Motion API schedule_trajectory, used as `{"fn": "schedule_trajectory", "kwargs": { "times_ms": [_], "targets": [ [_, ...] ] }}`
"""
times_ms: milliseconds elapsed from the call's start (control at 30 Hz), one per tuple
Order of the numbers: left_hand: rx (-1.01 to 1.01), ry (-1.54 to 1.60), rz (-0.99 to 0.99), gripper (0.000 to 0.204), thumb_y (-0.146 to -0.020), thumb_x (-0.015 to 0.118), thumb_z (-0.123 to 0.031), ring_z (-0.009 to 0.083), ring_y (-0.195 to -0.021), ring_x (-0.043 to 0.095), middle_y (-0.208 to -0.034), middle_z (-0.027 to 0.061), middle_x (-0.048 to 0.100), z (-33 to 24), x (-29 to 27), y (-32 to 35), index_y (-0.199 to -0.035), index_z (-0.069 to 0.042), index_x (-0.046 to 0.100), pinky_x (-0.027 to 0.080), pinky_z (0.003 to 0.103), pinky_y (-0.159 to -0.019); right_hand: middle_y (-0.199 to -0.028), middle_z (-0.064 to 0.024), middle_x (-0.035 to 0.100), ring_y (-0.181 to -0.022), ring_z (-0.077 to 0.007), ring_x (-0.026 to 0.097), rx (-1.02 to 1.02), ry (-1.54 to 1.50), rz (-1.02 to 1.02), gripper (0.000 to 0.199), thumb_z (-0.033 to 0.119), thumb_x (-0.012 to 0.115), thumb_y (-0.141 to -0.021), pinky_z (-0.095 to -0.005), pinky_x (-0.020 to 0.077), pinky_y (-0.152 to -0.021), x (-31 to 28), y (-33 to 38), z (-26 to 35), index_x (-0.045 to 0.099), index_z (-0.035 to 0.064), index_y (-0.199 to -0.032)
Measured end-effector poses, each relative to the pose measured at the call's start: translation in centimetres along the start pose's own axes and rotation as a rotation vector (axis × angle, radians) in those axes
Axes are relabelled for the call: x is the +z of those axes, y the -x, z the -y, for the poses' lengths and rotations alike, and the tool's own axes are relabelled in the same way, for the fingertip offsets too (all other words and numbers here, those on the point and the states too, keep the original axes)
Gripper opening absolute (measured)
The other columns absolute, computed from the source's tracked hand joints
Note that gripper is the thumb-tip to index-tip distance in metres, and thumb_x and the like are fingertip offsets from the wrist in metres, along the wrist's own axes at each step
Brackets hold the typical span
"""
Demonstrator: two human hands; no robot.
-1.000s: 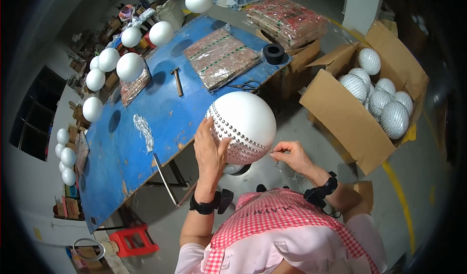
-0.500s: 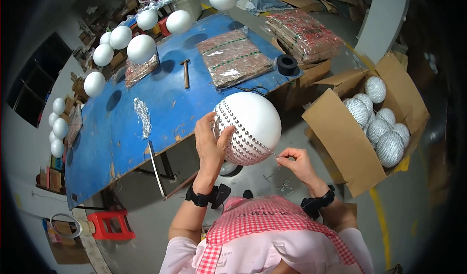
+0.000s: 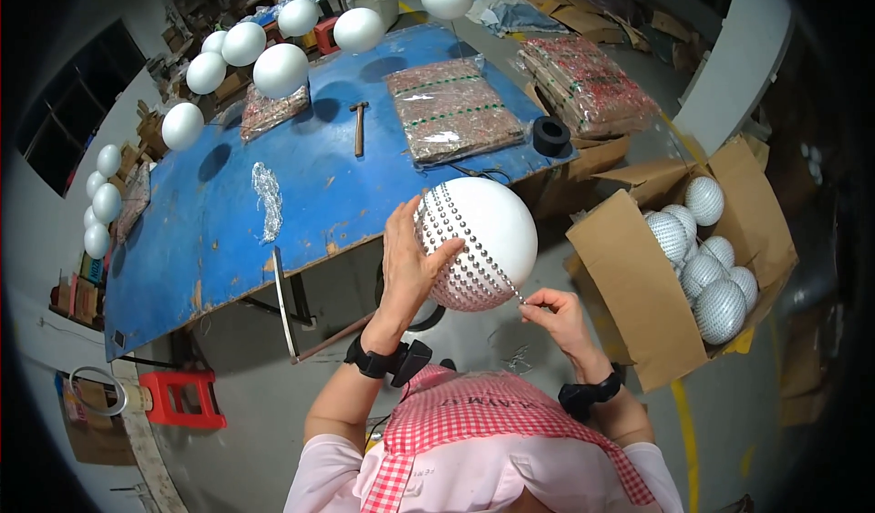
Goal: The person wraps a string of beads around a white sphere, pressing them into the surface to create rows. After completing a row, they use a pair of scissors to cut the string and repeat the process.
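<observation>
A large white ball (image 3: 502,224) is in front of me, with rows of silver bead chain (image 3: 467,260) wound over its left and lower side; its upper right is bare white. My left hand (image 3: 407,260) grips the ball from the left, fingers along its far side and thumb pressed across the beads. At the ball's lower right, my right hand (image 3: 558,320) pinches the loose end of the bead chain between thumb and forefinger, keeping it stretched off the surface. What supports the ball from below is mostly hidden.
The blue table (image 3: 310,176) holds a hammer (image 3: 359,130), silver strands (image 3: 267,201), bagged bead sheets (image 3: 453,112) and a black tape roll (image 3: 550,136). White balls (image 3: 281,70) stand along its edges. To the right, a cardboard box (image 3: 638,299) contains several beaded balls. A red stool (image 3: 185,399) is lower left.
My view has turned slightly, shifting the surroundings. The ball sits a little farther right in the picture, with both hands keeping nearly the same hold on ball and chain.
</observation>
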State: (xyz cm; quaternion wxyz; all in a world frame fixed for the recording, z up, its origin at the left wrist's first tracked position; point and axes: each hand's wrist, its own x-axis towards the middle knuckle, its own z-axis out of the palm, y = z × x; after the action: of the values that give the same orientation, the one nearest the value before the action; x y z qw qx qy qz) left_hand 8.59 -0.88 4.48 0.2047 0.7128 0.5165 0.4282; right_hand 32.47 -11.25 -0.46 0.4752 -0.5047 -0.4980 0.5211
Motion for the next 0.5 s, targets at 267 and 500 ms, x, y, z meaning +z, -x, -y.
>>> {"fn": "schedule_trajectory", "kwargs": {
  "times_ms": [267,500],
  "targets": [
    [0.075,-0.059,-0.092,0.063,-0.074,0.079,-0.026,0.035,-0.107,0.051,-0.115,0.0189,0.055,-0.5,0.2,-0.2,-0.124,0.002,0.051,0.041,0.042,-0.094,-0.075,-0.0047,0.066,-0.07,-0.0091,0.061,-0.071,0.005,0.107,0.009,0.006,0.069,-0.084,-0.0227,0.0476,-0.064,1.1,1.6,3.0,0.068,-0.0023,-0.087],
    [0.136,-0.05,-0.123,0.051,-0.078,0.076,-0.023,0.0338,-0.095,0.052,-0.104,0.0163,0.056,-0.1,0.4,-0.5,-0.118,0.001,0.055,0.043,0.042,-0.085,-0.075,-0.0025,0.064,-0.068,-0.0076,0.059,0.005,0.047,0.0,0.009,0.005,0.069,-0.084,-0.023,0.0463,-0.061,1.3,0.0,1.1,0.067,-0.0033,-0.087]
  ]
}}
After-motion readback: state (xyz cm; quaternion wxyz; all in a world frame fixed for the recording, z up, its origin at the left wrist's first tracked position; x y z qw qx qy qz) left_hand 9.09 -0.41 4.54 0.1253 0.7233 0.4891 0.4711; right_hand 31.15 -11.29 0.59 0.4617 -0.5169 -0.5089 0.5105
